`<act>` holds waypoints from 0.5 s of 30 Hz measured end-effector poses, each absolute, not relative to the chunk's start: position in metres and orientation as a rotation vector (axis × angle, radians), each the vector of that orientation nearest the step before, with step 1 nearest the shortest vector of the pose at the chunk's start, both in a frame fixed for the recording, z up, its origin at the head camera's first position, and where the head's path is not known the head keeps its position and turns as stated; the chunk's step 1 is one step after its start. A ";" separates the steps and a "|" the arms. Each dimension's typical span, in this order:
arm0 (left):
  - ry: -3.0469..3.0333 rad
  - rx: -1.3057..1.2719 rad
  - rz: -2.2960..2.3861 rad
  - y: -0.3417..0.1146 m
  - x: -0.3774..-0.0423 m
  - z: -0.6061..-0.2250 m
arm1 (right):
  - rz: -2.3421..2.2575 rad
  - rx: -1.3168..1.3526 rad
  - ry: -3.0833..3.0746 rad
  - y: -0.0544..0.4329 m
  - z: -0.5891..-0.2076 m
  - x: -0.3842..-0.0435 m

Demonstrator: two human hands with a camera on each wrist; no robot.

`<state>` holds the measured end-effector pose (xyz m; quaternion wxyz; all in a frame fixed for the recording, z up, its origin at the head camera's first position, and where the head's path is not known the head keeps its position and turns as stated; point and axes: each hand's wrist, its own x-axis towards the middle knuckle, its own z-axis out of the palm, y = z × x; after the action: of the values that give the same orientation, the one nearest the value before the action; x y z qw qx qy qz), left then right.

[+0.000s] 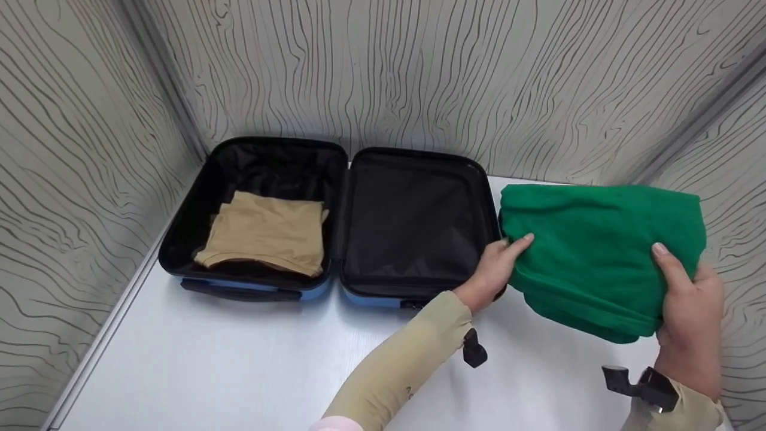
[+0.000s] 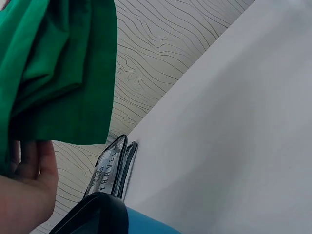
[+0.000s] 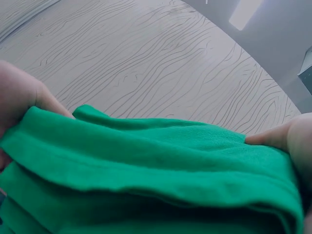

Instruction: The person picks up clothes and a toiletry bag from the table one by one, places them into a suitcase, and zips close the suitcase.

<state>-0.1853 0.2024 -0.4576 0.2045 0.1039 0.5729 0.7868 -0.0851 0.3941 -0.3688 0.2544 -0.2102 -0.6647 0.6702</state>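
Observation:
A folded green garment (image 1: pixel 598 257) is held up to the right of an open suitcase (image 1: pixel 344 239). My left hand (image 1: pixel 497 266) grips its left edge, thumb on top and fingers beneath. On its right side my right hand (image 1: pixel 694 305) holds it the same way. The right wrist view shows the garment's layered edge (image 3: pixel 146 170) spanning both hands. Inside the suitcase's left half lies a folded tan garment (image 1: pixel 266 230). The right half has a dark lining (image 1: pixel 413 221).
The suitcase stands on a white table (image 1: pixel 239 359) near patterned wall panels (image 1: pixel 383 72). Clear pouches with "TRAVEL" lettering (image 2: pixel 109 168) stand beside the suitcase's blue shell (image 2: pixel 146 222) in the left wrist view.

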 end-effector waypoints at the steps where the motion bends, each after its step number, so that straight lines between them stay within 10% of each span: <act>1: 1.608 0.289 2.190 0.201 -0.186 -0.457 | 1.829 -0.570 -1.808 0.394 -0.369 -0.086; 15: 1.767 0.253 2.163 0.176 -0.200 -0.443 | 1.913 -0.520 -1.959 0.391 -0.379 -0.102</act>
<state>-0.1995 0.1757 -0.4432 0.1679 0.0889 0.6212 0.7603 -0.1025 0.3909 -0.3794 0.1764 -0.1836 -0.6919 0.6756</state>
